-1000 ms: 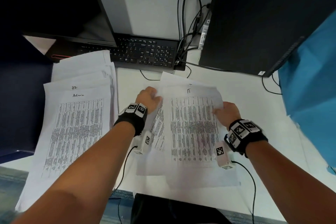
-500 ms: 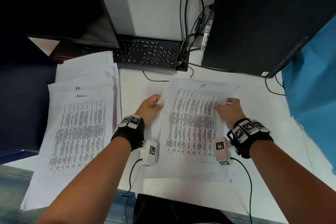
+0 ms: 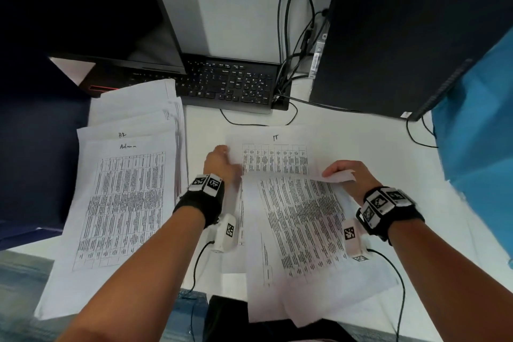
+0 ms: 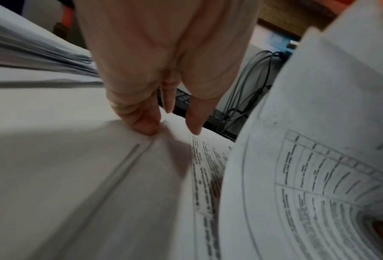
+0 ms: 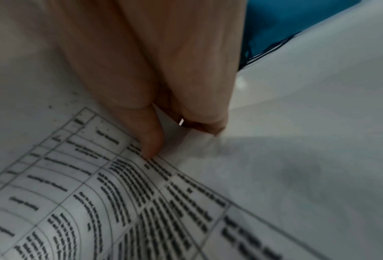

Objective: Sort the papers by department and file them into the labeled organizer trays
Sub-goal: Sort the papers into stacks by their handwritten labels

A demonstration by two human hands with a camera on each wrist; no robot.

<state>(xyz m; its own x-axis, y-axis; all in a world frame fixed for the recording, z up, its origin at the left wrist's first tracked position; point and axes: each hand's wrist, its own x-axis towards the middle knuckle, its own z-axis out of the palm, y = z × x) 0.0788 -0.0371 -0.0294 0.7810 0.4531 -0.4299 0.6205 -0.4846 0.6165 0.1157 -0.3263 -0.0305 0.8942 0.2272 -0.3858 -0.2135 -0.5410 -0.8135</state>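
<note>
A printed sheet hand-marked "IT" (image 3: 274,155) lies flat in the middle of the white desk (image 3: 388,141). My left hand (image 3: 220,162) rests at its left edge, and in the left wrist view the fingertips (image 4: 146,126) touch the paper's edge. My right hand (image 3: 342,175) pinches the top right corner of a loose bundle of printed sheets (image 3: 302,230), thumb against fingers (image 5: 150,147). The bundle is lifted, covers the IT sheet's lower part and overhangs the near desk edge. A fanned stack marked "HR" and "Admin" (image 3: 125,197) lies at the left. No organizer trays are in view.
A black keyboard (image 3: 230,86) sits behind the papers, partly under a dark monitor (image 3: 83,8). A black computer tower (image 3: 402,36) stands at the back right with cables (image 3: 294,22) beside it. A blue cloth (image 3: 477,133) hangs at the right edge.
The IT sheet, held up by both hands before, now lies flat farther back. My right hand has let it go and lifted the bundle of sheets nearer me.
</note>
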